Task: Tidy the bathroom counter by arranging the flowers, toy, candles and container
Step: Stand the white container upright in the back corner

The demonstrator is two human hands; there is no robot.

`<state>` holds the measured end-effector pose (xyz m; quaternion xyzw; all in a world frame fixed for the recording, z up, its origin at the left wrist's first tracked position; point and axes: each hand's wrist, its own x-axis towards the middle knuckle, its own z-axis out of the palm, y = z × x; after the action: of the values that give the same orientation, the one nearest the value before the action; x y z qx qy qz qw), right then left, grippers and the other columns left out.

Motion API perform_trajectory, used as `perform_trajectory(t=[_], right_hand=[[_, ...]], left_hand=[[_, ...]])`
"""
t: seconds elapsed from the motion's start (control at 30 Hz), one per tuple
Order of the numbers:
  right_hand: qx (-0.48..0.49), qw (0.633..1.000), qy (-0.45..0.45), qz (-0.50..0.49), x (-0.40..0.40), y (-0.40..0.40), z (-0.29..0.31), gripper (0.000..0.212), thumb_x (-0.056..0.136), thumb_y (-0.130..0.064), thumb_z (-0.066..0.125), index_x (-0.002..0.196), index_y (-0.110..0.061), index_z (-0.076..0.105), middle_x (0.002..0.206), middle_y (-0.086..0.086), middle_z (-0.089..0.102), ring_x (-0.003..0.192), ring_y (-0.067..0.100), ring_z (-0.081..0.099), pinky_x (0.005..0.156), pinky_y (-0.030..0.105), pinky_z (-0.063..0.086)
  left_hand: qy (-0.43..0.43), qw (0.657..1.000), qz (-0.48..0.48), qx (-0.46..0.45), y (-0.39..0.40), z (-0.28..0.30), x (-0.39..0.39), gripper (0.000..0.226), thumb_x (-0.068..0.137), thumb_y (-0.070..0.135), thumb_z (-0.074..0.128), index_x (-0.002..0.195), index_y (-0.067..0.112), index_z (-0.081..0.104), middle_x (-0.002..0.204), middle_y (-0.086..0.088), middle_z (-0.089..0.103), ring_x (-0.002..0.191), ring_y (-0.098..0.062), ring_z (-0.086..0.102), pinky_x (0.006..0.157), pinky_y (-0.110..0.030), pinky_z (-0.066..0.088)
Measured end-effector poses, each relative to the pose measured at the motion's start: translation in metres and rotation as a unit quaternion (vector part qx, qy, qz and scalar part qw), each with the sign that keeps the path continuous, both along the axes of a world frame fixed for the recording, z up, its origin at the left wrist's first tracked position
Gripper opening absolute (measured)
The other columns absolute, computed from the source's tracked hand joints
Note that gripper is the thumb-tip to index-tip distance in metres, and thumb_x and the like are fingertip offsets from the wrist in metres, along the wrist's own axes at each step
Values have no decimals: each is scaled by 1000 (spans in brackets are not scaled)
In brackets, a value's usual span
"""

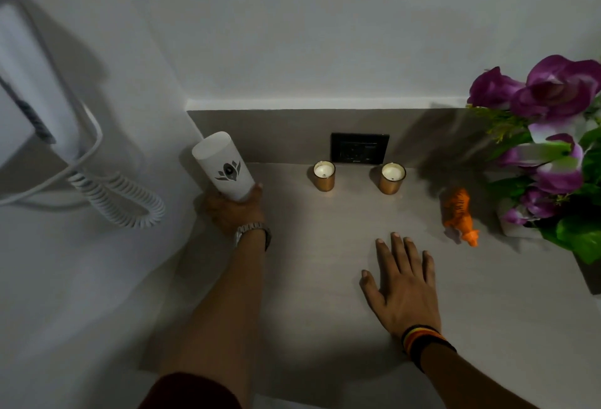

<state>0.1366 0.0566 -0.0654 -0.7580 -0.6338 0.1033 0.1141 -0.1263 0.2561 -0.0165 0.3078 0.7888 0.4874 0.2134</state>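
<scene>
The flowers (553,135) are cut off by the right edge.

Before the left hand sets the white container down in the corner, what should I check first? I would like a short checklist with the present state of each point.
1. Left hand grips the white container at its base: ok.
2. Container upright: not ok, it tilts toward the left wall.
3. Counter bare beside the container: ok.
4. Two candles stand apart from the container: ok.
5. Right hand open and flat, holding nothing: ok.
6. Coiled cord clear of the container: cannot tell.
</scene>
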Motion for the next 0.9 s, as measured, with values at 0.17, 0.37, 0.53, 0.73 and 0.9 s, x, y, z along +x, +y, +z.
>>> perform_trajectory(t=[0.17,0.37,0.53,0.73,0.9], right_hand=[[-1,1000,-1,-1,0,0,-1,76,98,-68,26,161,-27,27,170,6,19,159,28,10,127,55,7],[-7,1000,1,-2,0,1,-3,76,97,-69,25,161,-28,27,171,5,18,159,27,8,128,55,6],[-3,1000,0,-5,0,1,-4,77,97,-70,26,161,-28,28,170,5,20,159,27,9,128,55,6],[5,1000,0,-8,-1,1,-3,76,97,-69,27,160,-27,30,170,5,21,159,26,10,127,55,8],[0,1000,-2,-6,0,1,0,75,98,-69,26,161,-28,27,171,5,18,159,27,9,128,54,6]], left_hand=[[20,1000,-1,4,13,5,-7,89,62,35,96,131,0,54,129,-22,63,114,-40,64,90,-47,56],[85,995,-33,-25,32,8,-31,78,77,33,86,141,4,51,136,-22,62,121,-42,62,95,-51,53],[133,989,-53,-32,52,2,-45,72,80,33,81,141,8,51,136,-19,64,121,-42,63,94,-52,55],[174,979,-88,-53,57,-2,-49,69,89,31,74,146,4,48,138,-24,60,124,-42,59,95,-47,49],[197,971,-135,-14,6,-21,-21,68,88,36,59,145,-2,50,140,-29,57,126,-47,55,105,-51,45]])
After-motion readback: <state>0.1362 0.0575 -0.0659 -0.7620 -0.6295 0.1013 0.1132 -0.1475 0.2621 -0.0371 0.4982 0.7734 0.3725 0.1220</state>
